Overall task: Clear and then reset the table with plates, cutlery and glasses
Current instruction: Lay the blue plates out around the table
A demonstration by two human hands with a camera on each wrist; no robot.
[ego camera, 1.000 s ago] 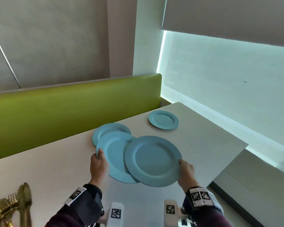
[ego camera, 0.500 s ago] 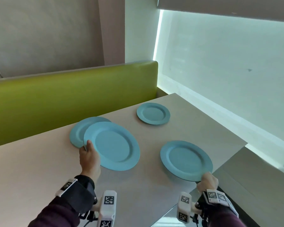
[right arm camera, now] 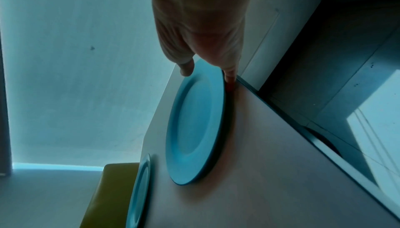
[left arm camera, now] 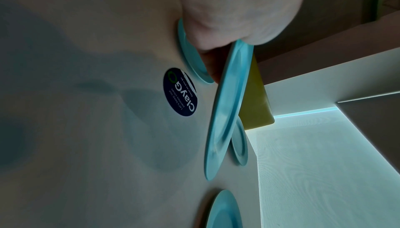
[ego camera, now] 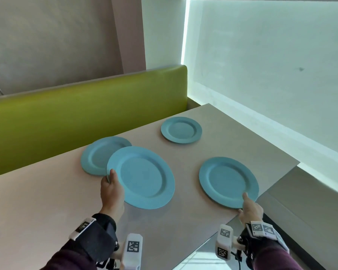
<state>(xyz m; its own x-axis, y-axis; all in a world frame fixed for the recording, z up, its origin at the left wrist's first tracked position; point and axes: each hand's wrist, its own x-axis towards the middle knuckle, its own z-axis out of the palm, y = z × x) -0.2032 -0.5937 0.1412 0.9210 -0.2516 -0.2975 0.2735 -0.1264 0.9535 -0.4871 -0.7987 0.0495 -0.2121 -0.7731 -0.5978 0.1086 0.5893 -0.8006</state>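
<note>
In the head view my left hand (ego camera: 111, 185) grips the left rim of a large blue plate (ego camera: 142, 177), thumb on top. The left wrist view shows this plate (left arm camera: 227, 108) tilted and held clear of the table. It overlaps a smaller blue plate (ego camera: 100, 154) lying behind it. My right hand (ego camera: 247, 204) pinches the near rim of a second large blue plate (ego camera: 228, 181), which lies flat near the table's right front corner. The right wrist view shows the thumb (right arm camera: 186, 68) on that plate's (right arm camera: 194, 122) rim and fingers at its edge. A small blue plate (ego camera: 181, 129) lies at the back.
The pale table (ego camera: 183, 227) ends just right of my right hand, with a lower grey ledge (ego camera: 304, 201) beyond it. A green bench back (ego camera: 86, 110) runs along the far side. A dark round sticker (left arm camera: 180, 92) sits on the tabletop beneath the lifted plate.
My right hand has carried its large plate off the left one, rightward to the table's front corner, and laid it down. The left hand still holds its plate, shifted slightly right.
</note>
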